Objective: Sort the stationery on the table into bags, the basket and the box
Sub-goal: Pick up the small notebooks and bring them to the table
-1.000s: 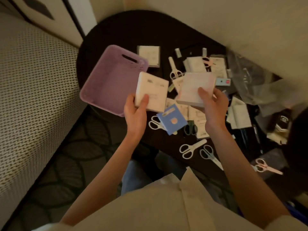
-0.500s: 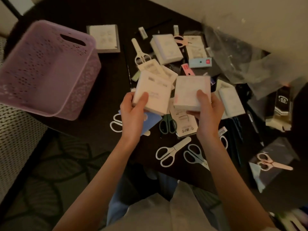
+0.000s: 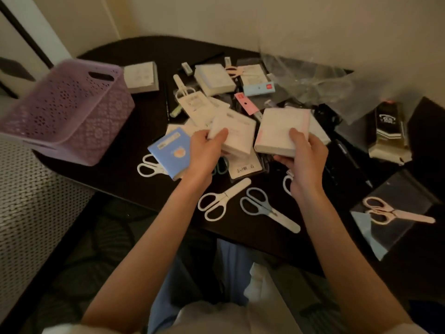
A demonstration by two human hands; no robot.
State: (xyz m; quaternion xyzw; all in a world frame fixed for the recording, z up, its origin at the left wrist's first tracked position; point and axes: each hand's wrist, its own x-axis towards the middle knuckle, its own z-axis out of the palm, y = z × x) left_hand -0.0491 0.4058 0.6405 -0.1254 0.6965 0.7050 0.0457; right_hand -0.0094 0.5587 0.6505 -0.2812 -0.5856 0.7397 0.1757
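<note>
A: Fingers point(image 3: 298, 137) of the right hand point(image 3: 304, 162) are curled round a pink-edged white pad point(image 3: 280, 131), thumb on top. Fingers of the left hand point(image 3: 204, 150) grip a second white pad point(image 3: 237, 133) the same way. Both pads are held above the table point(image 3: 115, 174).

B: Surface and room?

A: Table is dark, with a rounded end. Take the purple basket point(image 3: 65, 112) as landmark: it stands at that rounded end, tilted, perforated walls, handle slot facing the clutter. Beyond the basket is a pale wall; below it, a woven light surface and patterned dark floor.

B: Stationery relative to the basket?

A: To its right lie a blue booklet point(image 3: 168, 153), white scissors point(image 3: 222, 201), blue-grey scissors point(image 3: 265, 209) and more white pads. Farthest from the basket, pink scissors point(image 3: 390, 210) lie on a dark sheet.

B: Limits of view?

A: Clear plastic bags point(image 3: 313, 80), well right of the basket, blur together; their count cannot be told. Green scissors under the left hand are mostly hidden. Print on the pads is unreadable.
</note>
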